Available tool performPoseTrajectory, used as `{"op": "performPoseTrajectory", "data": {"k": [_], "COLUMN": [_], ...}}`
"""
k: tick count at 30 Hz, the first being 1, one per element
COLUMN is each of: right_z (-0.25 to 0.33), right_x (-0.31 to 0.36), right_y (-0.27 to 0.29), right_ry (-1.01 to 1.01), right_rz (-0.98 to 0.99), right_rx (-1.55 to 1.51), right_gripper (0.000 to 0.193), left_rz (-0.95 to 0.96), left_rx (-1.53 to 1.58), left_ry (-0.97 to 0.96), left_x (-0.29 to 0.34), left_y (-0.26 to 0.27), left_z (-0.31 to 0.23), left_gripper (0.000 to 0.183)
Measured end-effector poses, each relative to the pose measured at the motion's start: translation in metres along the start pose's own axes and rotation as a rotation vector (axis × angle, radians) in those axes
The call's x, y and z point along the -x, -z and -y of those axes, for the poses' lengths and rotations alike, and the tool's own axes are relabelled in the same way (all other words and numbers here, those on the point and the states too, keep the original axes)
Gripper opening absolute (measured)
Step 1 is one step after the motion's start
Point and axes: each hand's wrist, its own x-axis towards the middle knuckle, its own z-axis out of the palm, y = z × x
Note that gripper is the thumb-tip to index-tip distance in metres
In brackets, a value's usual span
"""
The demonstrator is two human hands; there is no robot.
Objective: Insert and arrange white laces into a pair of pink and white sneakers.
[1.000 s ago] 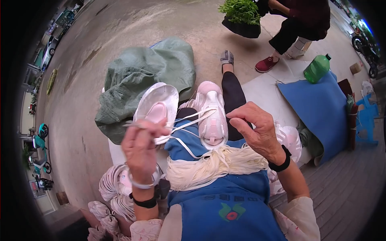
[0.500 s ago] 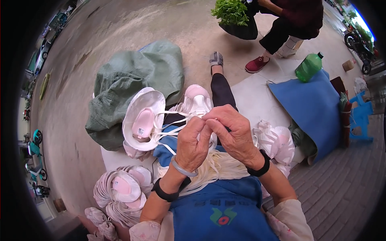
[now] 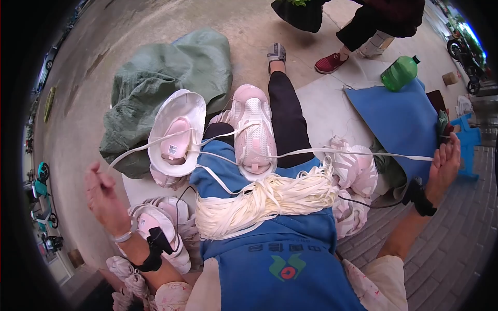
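Note:
A pink and white shoe upper (image 3: 252,132) lies across my lap, its rounded toe pointing away. A white shoelace (image 3: 311,151) runs out from it to my right hand (image 3: 445,161), far out at the right with fingers closed on the lace end. My left hand (image 3: 107,199), spread far to the left, is blurred; a second white lace strand stretches to its curled fingers. Left of my lap stands another shoe upper (image 3: 176,136), opening up, with a pink part and small label inside; lace strands pass across it. A thick bundle of cream shoelaces (image 3: 267,207) rests on my blue apron (image 3: 280,249).
More pink and white shoe uppers (image 3: 355,171) are piled at my right, and stacked uppers (image 3: 161,223) at my left. A green tarp (image 3: 171,78) lies ahead. At the right are a blue sheet (image 3: 399,119), a green bottle (image 3: 399,73) and a blue stool (image 3: 467,145). Another person (image 3: 376,31) sits ahead.
My hands were together over the lap, fingertips pinched; now they are flung wide apart to both sides. The lace strands have been drawn out long, and the lace bundle is uncovered.

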Motion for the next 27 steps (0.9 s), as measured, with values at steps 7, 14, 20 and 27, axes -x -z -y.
{"op": "performPoseTrajectory", "data": {"k": [7, 14, 20, 27], "right_z": [-0.054, -0.134, -0.192, -0.185], "right_x": [0.014, 0.123, 0.153, 0.141], "right_y": [-0.012, -0.180, -0.221, -0.226], "right_ry": [0.137, 0.306, 0.317, 0.223], "right_rz": [-0.146, 0.887, 1.163, 1.180], "right_rx": [0.340, 0.723, 0.788, 0.717], "right_gripper": [0.031, 0.012, 0.018, 0.022], "left_rz": [-0.125, 0.551, 0.823, 0.872], "left_rx": [-0.108, -0.311, -0.831, -0.784], "left_ry": [-0.063, 0.219, -0.128, -0.086], "left_x": [-0.008, 0.047, 0.059, 0.053], "left_y": [0.044, -0.152, -0.193, -0.188], "left_z": [0.005, 0.070, 0.117, 0.127], "left_gripper": [0.026, 0.024, 0.020, 0.023]}}
